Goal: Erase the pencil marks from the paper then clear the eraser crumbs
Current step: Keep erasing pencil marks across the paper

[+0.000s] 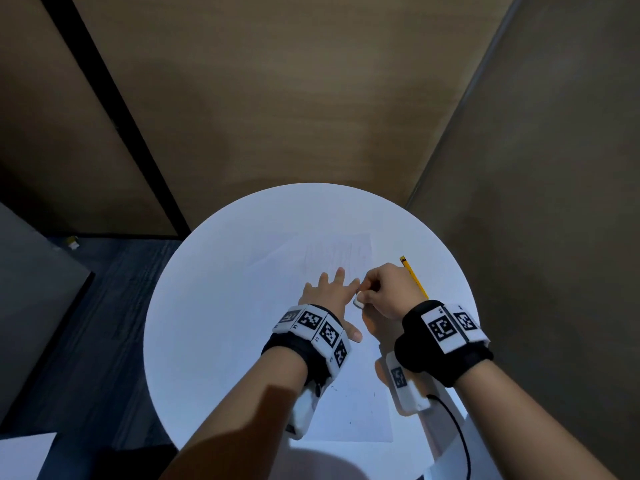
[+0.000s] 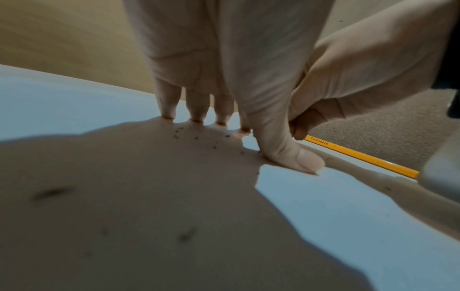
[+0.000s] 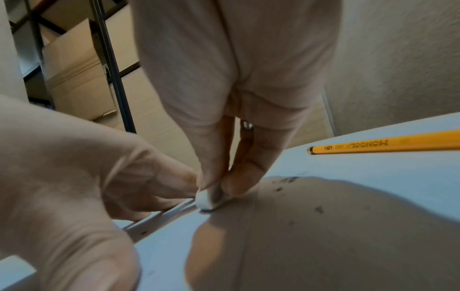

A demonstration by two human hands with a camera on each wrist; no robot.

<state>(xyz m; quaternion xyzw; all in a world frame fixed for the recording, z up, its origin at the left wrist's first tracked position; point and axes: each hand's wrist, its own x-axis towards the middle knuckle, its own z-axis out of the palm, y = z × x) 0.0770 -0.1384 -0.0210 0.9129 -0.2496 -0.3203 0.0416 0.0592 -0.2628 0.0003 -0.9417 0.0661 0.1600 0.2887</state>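
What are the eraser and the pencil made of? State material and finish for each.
Eraser: seemingly soft white rubber or vinyl, matte, its corner rounded and greyed from rubbing, pinched in the right hand. Pencil: probably wood under glossy yellow lacquer, with black stamped lettering and a black end band.

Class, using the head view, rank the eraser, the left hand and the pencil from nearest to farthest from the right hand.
1. eraser: pinched in the right hand.
2. left hand: just left, flat on the paper.
3. pencil: lying behind, rightward.
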